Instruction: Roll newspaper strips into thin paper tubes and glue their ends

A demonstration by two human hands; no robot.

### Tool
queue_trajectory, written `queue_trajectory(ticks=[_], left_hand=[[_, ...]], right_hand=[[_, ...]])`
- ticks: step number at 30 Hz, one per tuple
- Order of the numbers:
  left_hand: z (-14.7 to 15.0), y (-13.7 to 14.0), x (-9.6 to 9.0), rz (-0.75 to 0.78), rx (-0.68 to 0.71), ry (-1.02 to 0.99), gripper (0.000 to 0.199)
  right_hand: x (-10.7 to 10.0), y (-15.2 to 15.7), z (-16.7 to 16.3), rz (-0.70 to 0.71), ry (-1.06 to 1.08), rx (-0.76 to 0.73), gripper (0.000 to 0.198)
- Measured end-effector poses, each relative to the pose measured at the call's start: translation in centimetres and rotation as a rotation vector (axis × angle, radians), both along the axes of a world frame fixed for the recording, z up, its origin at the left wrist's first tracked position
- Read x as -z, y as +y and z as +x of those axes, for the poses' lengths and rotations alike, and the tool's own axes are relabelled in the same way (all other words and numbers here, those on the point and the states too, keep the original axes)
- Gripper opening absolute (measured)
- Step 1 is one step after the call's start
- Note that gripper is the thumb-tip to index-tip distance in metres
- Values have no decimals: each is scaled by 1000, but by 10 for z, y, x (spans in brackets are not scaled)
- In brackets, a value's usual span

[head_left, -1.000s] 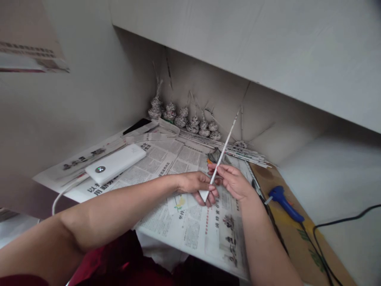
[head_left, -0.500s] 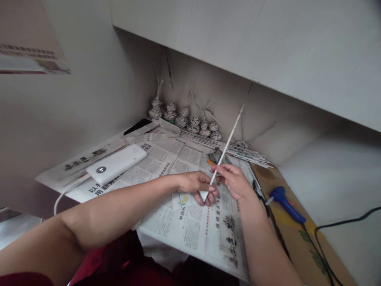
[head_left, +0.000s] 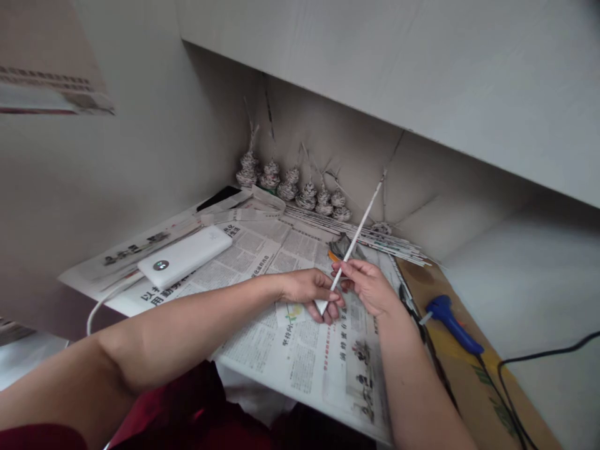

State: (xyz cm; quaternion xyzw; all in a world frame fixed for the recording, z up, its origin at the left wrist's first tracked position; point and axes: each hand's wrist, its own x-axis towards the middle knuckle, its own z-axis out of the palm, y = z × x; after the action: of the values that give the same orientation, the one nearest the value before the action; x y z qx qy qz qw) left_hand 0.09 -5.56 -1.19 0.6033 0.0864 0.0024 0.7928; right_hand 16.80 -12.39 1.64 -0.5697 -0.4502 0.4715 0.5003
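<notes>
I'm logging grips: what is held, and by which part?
A thin white rolled-paper stick: left hand at its wider lower end, right hand just above.

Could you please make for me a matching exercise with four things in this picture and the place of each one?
1. paper stick
2. glue gun
3. power bank
4. woven gourd shapes

A. on the cardboard
B. in a row at the back
C. in the left hand and right hand
D. on the newspaper, at picture left

Pairs: 1-C, 2-A, 3-D, 4-B
</notes>
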Motion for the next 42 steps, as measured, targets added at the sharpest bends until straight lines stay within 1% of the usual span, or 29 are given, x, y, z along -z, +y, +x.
queue_trajectory(ticks=[3,8,12,14,19,20,24,25,29,30,31,34,35,36,40,42], left_hand=[[0,1,3,-6,15,1,38],[0,1,3,-11,33,26,38],[-1,1,2,-14,18,17,37],[0,1,2,-9,16,19,37],[1,3,6,-3,-15,14,36],[1,4,6,-3,-17,9,35],[1,4,6,0,-9,-21,34],[0,4,6,1,-11,-26,35],[-1,4,2,-4,-26,-20,37],[-1,4,2,-6,-28,-20,37],[-1,5,2,-8,-29,-23,37],[-1,6,3,-9,-26,-27,37],[-1,6,3,-9,-25,-24,38],[-1,7,4,-9,-23,-18,39],[-1,9,5,11,-36,7,43],[-1,10,3,47,-70,21,41]], right_hand=[[1,1,-1,-3,25,29,27],[-1,2,0,43,56,142,24],[-6,-1,0,35,44,36,29],[-7,-1,0,27,32,20,27],[-3,1,0,66,61,157,24],[-3,1,0,76,71,150,23],[-5,-1,-1,35,82,-1,28],[-5,-1,-1,25,78,-1,29],[-2,2,1,66,83,174,25],[-2,3,1,79,90,194,25],[-2,3,2,83,93,185,26],[-3,1,2,63,84,72,29],[-4,1,3,58,81,58,29],[-4,1,3,57,82,71,27],[-1,4,6,93,123,246,24],[0,6,7,104,134,279,23]])
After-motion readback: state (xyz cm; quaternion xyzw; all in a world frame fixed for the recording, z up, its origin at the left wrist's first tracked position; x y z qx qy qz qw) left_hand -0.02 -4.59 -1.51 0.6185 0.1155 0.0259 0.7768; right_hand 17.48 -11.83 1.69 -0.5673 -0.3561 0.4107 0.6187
